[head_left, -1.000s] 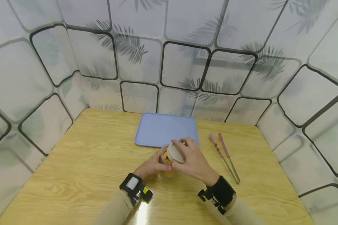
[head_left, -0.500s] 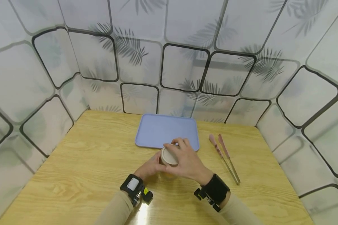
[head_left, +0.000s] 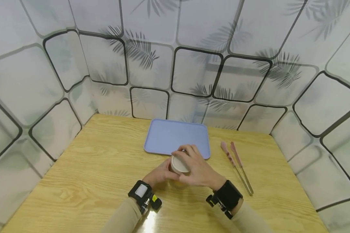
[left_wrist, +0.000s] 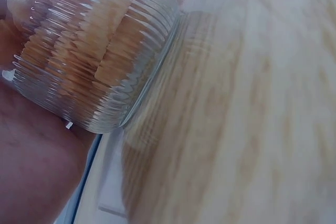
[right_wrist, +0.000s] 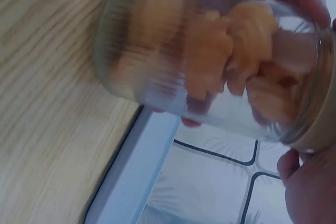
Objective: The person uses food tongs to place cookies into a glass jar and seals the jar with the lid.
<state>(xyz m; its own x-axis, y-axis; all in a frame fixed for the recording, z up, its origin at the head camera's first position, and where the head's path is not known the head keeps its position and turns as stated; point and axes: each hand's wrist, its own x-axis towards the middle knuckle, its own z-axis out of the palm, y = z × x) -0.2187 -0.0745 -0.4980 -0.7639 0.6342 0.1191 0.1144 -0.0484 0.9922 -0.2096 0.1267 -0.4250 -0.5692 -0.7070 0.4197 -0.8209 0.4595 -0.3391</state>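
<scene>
A clear glass jar (right_wrist: pixel 173 87) with a ribbed lower part stands upright on the table, in front of the tray. Orange-brown ridged pieces (left_wrist: pixel 105 51) show through its wall in both wrist views. The off-white round lid (head_left: pixel 179 165) sits on the jar's mouth. My left hand (head_left: pixel 160 173) is curled round the jar's side and holds it. From above and the right, my right hand (head_left: pixel 199 171) grips the lid, thumb at the near edge and fingers at the far edge. In the head view the hands hide most of the glass.
A pale blue rectangular tray (head_left: pixel 175 137) lies right behind the jar, its near edge close to the right fingers. Metal tongs (head_left: pixel 241 173) with pink tips lie to the right on the wooden table (head_left: pixel 84 181). Patterned curtain (head_left: pixel 151 68) encloses the table's back and sides.
The right hand has brought the lid from a tilt beside the jar's mouth down onto it, covering the orange pieces from above. The left hand has kept its hold on the jar.
</scene>
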